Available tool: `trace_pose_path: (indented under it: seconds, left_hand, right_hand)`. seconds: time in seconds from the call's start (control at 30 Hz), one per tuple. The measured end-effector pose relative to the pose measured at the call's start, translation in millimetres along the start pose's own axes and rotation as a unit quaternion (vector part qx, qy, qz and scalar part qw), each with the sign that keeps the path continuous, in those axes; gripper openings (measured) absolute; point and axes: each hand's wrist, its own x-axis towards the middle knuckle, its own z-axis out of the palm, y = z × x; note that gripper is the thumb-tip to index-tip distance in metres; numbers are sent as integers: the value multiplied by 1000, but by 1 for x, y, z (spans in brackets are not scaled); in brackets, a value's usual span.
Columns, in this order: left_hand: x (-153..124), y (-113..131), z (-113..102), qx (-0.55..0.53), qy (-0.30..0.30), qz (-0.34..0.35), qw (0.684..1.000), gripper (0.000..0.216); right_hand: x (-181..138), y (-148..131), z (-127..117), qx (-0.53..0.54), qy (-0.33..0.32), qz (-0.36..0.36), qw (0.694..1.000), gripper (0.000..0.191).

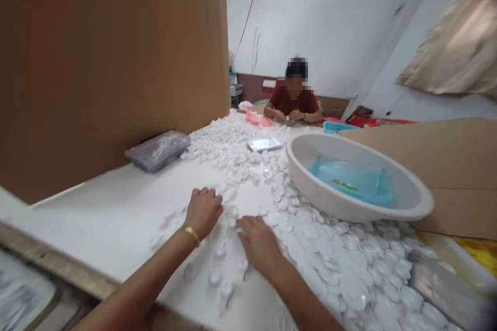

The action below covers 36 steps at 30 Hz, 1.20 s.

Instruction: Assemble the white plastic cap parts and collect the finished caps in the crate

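Observation:
My left hand, with a gold bracelet at the wrist, is over the white table with its fingers curled down. Whatever those fingers hold, if anything, is hidden. To its right, my right hand reaches forward, palm down, thumb apart from the fingers. Its fingertips are beside a small white round piece lying between the hands. Several small white knob-like pieces, one of them a nearer piece, lie on the table in front of me. A heap of white disc-shaped pieces spreads right of my right hand.
A white basin holding a blue plastic bag stands on the heap. A large cardboard box walls off the left, beside a clear plastic-wrapped pack. Across the table sits a person, hands together. Cardboard stands right.

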Motion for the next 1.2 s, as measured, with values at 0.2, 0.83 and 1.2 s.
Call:
trace_pose_path:
  seconds: [0.2,0.83,1.2]
  left_hand:
    - [1,6,6,-46,-33,-50,997,12]
    - [14,17,-6,-64,-78,15,995,29]
    - [30,34,17,-92,-132,81,984,21]
  right_hand:
    - [-3,2,-1,-24,-22,21,999,37]
    - [-11,-7,-7,-74,-40,71,994,17]
    - [-4,9,-4,-35,-15,85,996,41]
